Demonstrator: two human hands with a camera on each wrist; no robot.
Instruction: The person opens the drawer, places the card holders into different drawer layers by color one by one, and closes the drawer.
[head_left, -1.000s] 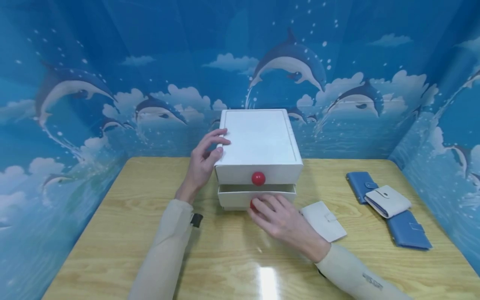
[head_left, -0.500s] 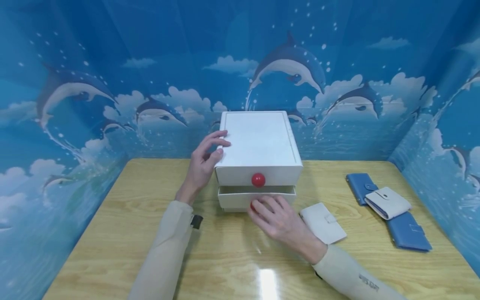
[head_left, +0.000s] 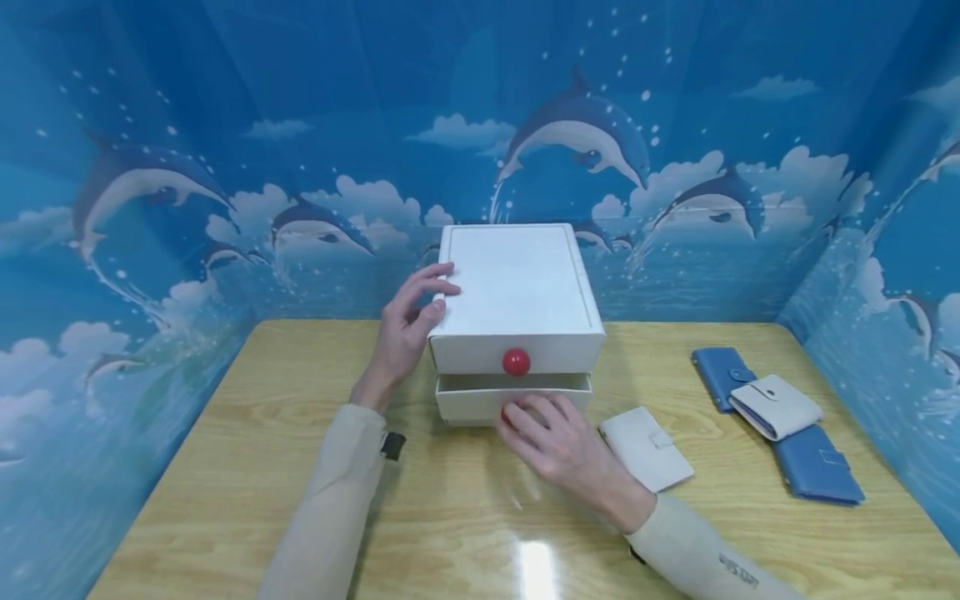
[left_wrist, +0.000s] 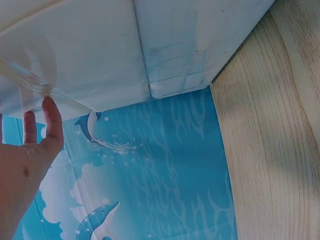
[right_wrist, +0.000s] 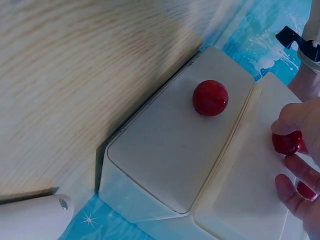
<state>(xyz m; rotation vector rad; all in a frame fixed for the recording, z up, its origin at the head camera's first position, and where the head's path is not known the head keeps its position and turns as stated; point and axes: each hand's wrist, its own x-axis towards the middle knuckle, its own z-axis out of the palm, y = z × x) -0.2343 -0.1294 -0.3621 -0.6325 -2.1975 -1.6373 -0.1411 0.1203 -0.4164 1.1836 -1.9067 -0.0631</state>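
Observation:
In the head view, a white drawer box (head_left: 517, 279) stands at the table's back. My left hand (head_left: 400, 337) rests at its left top edge, fingertips on the top and thumb near the front corner. The left wrist view shows these fingers (left_wrist: 52, 122) touching the box's side. My right hand (head_left: 558, 442) pinches the red knob (right_wrist: 286, 143) of a middle drawer (head_left: 472, 404), which is pulled out a little, leaving a dark gap above it. The upper drawer's red knob (head_left: 517, 362) is free. A bottom drawer with its own knob (right_wrist: 210, 98) looks closed.
A white wallet (head_left: 647, 450) lies just right of my right hand. Further right, another white wallet (head_left: 776, 406) lies across two blue wallets (head_left: 817, 464). A dolphin-print curtain (head_left: 337, 125) encloses the wooden table (head_left: 262, 433) at the back and sides.

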